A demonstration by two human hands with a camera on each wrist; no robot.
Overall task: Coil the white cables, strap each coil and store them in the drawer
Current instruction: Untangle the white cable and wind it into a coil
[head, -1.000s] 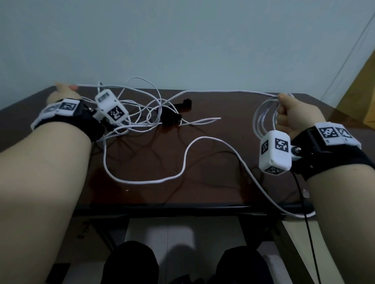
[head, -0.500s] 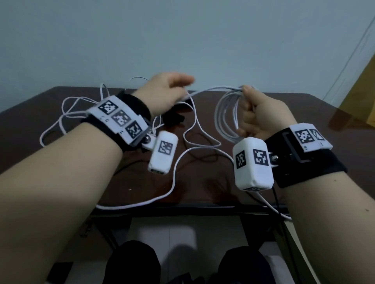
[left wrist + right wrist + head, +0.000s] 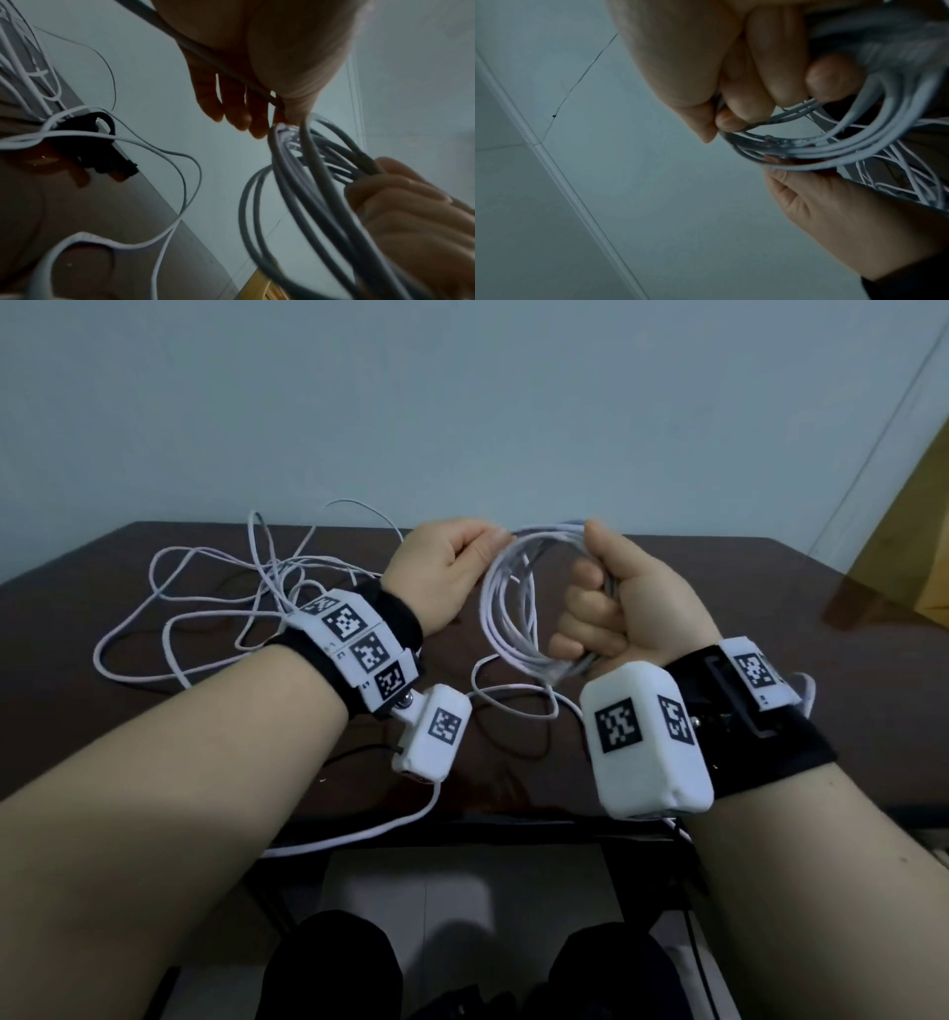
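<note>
My right hand (image 3: 598, 608) is a fist gripping a coil of white cable (image 3: 506, 613), held upright above the dark table (image 3: 770, 588). My left hand (image 3: 488, 546) meets the coil's top from the left. It pinches a strand of the same cable between thumb and fingers. In the left wrist view that strand (image 3: 218, 60) runs across the palm of the left hand (image 3: 244, 105) to the coil (image 3: 295, 192). The right wrist view shows the right hand's fingers (image 3: 757, 81) curled round several loops of the coil (image 3: 859, 146).
A loose tangle of white cable (image 3: 221, 588) lies on the table's left half. A black strap (image 3: 97, 146) sits among it, near the back edge. One cable (image 3: 359, 834) trails over the front edge. Yellow wooden furniture (image 3: 914, 546) stands at the far right.
My left hand has swung in from the table's far left to the coil, bringing a strand of cable. The right hand has shifted left with the coil, which shows more loops.
</note>
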